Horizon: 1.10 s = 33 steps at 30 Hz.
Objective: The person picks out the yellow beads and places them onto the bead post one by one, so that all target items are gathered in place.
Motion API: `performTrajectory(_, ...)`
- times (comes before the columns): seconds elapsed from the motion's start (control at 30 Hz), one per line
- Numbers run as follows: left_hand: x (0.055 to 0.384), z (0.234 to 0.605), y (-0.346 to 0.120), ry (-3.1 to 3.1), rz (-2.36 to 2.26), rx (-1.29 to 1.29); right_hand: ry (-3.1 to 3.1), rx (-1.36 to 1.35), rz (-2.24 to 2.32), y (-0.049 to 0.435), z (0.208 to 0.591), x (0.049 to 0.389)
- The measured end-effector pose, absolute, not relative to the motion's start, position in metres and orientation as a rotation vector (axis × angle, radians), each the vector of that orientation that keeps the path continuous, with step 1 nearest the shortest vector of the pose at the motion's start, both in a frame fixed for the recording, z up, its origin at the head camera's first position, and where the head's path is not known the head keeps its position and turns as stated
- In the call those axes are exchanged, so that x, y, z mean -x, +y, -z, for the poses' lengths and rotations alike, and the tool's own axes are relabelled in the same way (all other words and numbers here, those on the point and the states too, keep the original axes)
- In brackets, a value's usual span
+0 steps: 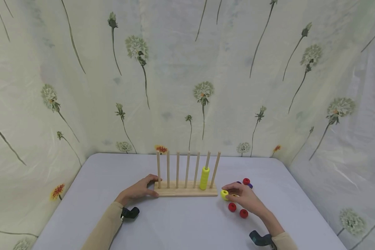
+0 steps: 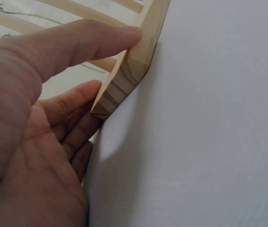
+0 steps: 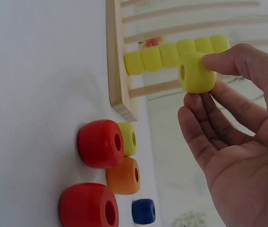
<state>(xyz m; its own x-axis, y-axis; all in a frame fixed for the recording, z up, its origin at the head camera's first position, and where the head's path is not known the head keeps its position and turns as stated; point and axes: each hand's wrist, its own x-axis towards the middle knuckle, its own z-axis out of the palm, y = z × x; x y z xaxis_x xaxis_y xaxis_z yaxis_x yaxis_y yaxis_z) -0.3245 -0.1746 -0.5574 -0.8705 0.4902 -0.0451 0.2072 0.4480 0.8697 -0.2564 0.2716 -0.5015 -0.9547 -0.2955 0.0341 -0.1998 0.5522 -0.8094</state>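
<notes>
A wooden peg rack (image 1: 185,192) stands on the table, with several upright pegs in a row. Yellow beads (image 1: 204,178) are stacked on its second peg from the right. At the rack's left end my left hand (image 1: 140,189) grips the base, thumb in front and fingers behind; the left wrist view shows the base's end (image 2: 120,92) between them. My right hand (image 1: 245,199), just right of the rack, pinches a yellow bead (image 3: 198,73) between thumb and fingers. The bead is held above the table, its hole facing the camera in the head view.
Loose beads lie around my right hand: red beads (image 3: 101,143) in front, an orange bead (image 3: 123,176) and another yellow bead (image 3: 130,138) by them, a blue bead (image 3: 144,211) farther back. A flowered curtain (image 1: 175,86) hangs behind the white table (image 1: 181,225).
</notes>
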Motion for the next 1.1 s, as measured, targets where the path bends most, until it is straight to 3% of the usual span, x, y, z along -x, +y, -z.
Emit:
performTrajectory(0.47,0.327,0.56,-0.175,2.421,-1.379,-0.574,2.655,0.504,1.389,0.263,0.497,0.254)
performTrajectory(1.1,0.325,0.56,-0.174,2.436,-1.369,-0.575,2.714,0.543,1.433,0.25,0.461,0.252)
